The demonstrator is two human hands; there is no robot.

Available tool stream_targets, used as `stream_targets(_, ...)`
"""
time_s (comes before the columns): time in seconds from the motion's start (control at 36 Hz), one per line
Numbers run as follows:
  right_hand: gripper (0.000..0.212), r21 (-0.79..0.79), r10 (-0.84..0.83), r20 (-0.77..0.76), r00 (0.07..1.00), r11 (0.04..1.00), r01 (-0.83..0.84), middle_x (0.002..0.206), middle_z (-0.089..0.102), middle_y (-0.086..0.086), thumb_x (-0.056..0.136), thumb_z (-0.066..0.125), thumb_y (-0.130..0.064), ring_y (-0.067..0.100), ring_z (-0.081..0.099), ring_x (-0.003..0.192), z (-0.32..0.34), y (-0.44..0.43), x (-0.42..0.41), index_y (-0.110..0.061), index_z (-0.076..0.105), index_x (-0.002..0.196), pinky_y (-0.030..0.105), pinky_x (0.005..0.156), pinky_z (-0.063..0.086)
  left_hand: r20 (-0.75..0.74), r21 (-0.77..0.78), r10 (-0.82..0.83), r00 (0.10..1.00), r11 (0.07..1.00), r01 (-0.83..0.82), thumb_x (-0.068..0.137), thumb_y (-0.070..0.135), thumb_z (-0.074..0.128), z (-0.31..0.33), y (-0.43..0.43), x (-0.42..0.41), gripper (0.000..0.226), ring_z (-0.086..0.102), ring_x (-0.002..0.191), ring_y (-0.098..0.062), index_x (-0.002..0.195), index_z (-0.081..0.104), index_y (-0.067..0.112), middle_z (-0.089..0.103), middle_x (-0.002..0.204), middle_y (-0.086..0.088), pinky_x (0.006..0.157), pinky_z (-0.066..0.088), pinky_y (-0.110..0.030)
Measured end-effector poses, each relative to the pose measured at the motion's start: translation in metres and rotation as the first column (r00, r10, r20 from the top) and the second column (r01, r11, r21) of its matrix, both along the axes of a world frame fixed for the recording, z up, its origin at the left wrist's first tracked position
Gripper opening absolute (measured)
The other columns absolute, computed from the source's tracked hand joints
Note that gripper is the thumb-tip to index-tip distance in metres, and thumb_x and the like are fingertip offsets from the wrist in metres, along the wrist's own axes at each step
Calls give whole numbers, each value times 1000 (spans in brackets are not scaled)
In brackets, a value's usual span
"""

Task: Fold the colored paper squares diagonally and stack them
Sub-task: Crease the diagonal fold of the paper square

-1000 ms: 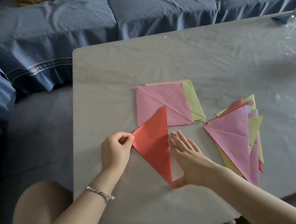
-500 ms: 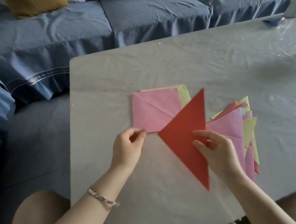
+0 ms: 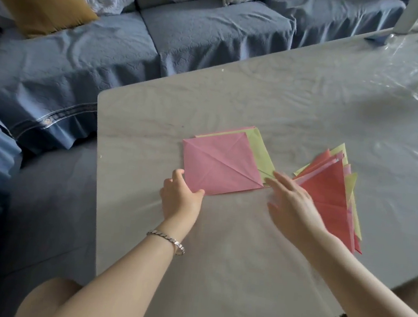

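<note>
Red triangle (image 3: 325,196) now on pile (image 3: 350,183) at frame right | right hand (image 3: 293,206) released, fingers straight | left hand (image 3: 181,194) pinches pink square (image 3: 217,167) | grey table (image 3: 243,265), blue sofa (image 3: 202,41)

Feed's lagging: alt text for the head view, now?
The left hand touches the near-left corner of the pink square topping a stack of flat sheets on the table. The open right hand, blurred, reaches toward the stack's near-right corner. Right of it lies a fanned pile of folded triangles, a red triangle on top.
</note>
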State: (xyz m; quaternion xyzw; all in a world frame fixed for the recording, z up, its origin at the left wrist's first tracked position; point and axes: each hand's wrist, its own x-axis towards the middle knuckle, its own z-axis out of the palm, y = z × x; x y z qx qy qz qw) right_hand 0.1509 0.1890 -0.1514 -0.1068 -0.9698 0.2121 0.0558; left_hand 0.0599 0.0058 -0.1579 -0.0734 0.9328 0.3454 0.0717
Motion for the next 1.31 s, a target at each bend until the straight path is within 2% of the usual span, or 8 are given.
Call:
stream_targets(0.08,53,61,140,73,987,988,-145,151,28,4,88,48,-13,18,23,140,-7,-16,-17,-16,37,140,30,109,19,23,28,11,1000,1000,-12,78,21,70,2,1,-1,58,51,111,-29,128,42,16,52,121,-11,88,43,-36)
stream_targets(0.19,50,73,214,68,974,973,-219,125,53,5,83,23,-26,26,46,122,-23,-25,-24,-12,58,116,36,92,37,33,50,14,999,999,-15,79,16,68,3,4,-1,55,52,107,-27,127,41,15,52,119,-12,84,40,-31)
stream_targets(0.39,27,105,205,8,979,973,-205,129,54,8,89,52,-10,28,46,124,-26,-22,-22,-9,63,113,39,94,39,102,132,116,988,983,-129,82,20,66,9,11,0,59,46,115,-32,132,36,17,38,131,-15,83,38,-32)
stream_targets(0.69,23,77,204,-41,978,977,-200,122,59,10,86,56,-7,30,52,116,-33,-22,-24,-9,67,106,41,90,44,209,336,207,956,902,-269,78,15,69,13,15,-14,61,52,114,-23,132,42,7,51,129,-8,76,35,-21)
stream_targets(0.89,30,63,195,-8,981,979,-194,141,44,5,94,46,-14,22,37,132,-30,-21,-24,-13,61,120,34,101,32,231,400,120,966,893,-207,66,5,70,6,17,-15,18,45,63,-21,57,58,15,55,67,-8,58,37,-24)
stream_targets(1.06,27,45,190,-47,981,981,-188,131,53,8,91,51,-11,27,45,126,-33,-20,-22,-11,65,113,38,97,37,145,468,150,978,861,-201,69,10,76,14,20,-13,32,56,75,-19,94,55,11,58,83,0,60,42,-23)
stream_targets(1.19,43,-40,187,-107,977,981,-192,131,53,-4,80,57,-4,21,44,125,-33,-22,-19,-20,58,120,38,103,36,110,513,174,979,834,-206,75,9,71,18,12,-16,23,53,69,-16,90,55,10,58,81,0,47,39,-14)
stream_targets(1.31,60,-40,130,-190,973,989,-140,138,48,4,73,74,-5,26,41,131,-35,-23,-11,-15,53,129,40,105,31,219,559,117,969,799,-223,75,6,71,15,-6,-17,22,62,82,-23,92,60,11,66,89,-4,77,54,-36)
